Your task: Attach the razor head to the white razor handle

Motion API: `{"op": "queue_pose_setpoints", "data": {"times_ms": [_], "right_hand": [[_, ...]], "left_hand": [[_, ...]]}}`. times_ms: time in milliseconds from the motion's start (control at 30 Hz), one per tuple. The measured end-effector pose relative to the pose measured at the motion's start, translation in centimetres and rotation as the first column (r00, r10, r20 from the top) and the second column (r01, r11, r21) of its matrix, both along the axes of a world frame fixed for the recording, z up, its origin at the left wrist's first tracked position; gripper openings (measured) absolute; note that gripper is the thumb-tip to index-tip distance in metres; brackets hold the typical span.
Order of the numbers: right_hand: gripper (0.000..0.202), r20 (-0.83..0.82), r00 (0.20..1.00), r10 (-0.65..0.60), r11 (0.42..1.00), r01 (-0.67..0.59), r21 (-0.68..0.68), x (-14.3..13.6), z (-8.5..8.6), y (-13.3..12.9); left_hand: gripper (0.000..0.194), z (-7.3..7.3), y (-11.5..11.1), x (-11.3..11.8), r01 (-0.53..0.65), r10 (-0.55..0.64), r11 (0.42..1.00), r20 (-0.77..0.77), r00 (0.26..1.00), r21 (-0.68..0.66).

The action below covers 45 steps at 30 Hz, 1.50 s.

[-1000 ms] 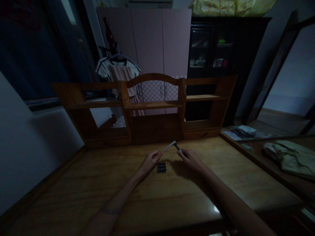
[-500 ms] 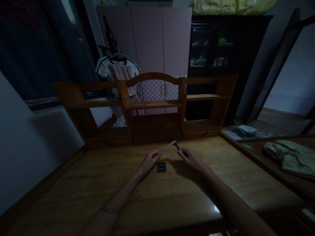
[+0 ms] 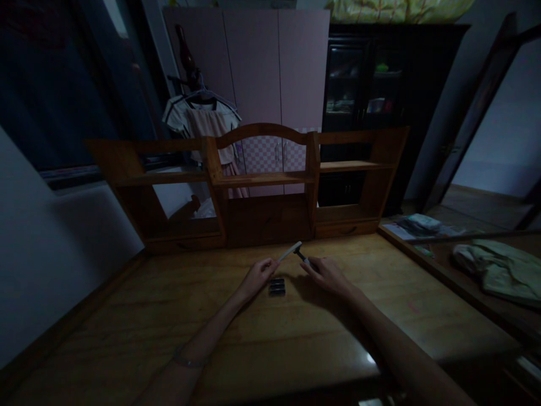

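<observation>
My left hand (image 3: pixel 260 276) is closed around the near end of a thin whitish stick (image 3: pixel 288 251); the exact kind of stick is too dim to tell. My right hand (image 3: pixel 325 273) grips a razor (image 3: pixel 301 256) by its grey handle, and the dark neck points up and left. The stick's far end meets the razor's head, both held above the wooden desk (image 3: pixel 253 349). Just right of my left hand lies a small dark pack (image 3: pixel 277 287) with several black bars in a row.
A wooden shelf unit (image 3: pixel 262 180) stands along the desk's back edge. At the right, past a raised wooden edge, lie a pale green cloth (image 3: pixel 499 270) and some papers (image 3: pixel 418 225). Clothes on a hanger (image 3: pixel 203 121) and a pink wardrobe (image 3: pixel 253 67) are behind.
My right hand has shifted slightly left with the razor, and the razor's head has turned a little against the stick's end. My left hand stays in place.
</observation>
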State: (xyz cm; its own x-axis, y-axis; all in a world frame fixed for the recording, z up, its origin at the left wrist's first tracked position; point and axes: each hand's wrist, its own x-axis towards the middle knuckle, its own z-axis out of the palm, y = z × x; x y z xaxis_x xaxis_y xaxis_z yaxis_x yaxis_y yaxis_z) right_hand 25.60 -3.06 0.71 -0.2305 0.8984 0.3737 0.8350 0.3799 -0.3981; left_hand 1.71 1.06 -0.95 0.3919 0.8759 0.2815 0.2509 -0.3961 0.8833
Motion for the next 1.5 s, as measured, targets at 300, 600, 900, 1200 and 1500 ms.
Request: {"op": "queue_pose_setpoints", "data": {"times_ms": [300, 600, 900, 1200, 1500], "right_hand": [[0.047, -0.015, 0.996, -0.085, 0.996, 0.085, 0.034, 0.37, 0.13, 0.17], [0.046, -0.01, 0.995, -0.101, 0.994, 0.101, 0.037, 0.16, 0.0, 0.16], [0.045, -0.056, 0.997, -0.059, 0.998, 0.061, 0.031, 0.36, -0.1, 0.29], [0.048, -0.032, 0.998, -0.057, 0.998, 0.056, -0.005, 0.17, 0.16, 0.17], [0.048, -0.03, 0.996, -0.081, 0.997, 0.081, 0.001, 0.27, 0.08, 0.23]], "left_hand": [[0.042, -0.12, 0.02, 0.04, -0.006, 0.006, 1.0, -0.004, 1.0, 0.004], [0.041, -0.07, 0.08, 0.04, 0.002, -0.003, 1.0, 0.007, 1.0, 0.019], [0.042, -0.49, 0.61, -0.32, -0.109, 0.109, 0.994, 0.005, 0.994, 0.027], [0.039, 0.03, 0.02, -0.1, -0.052, 0.054, 0.993, -0.019, 0.998, 0.103], [0.041, -0.12, 0.74, -0.52, -0.188, 0.187, 0.978, 0.014, 0.982, 0.087]]}}
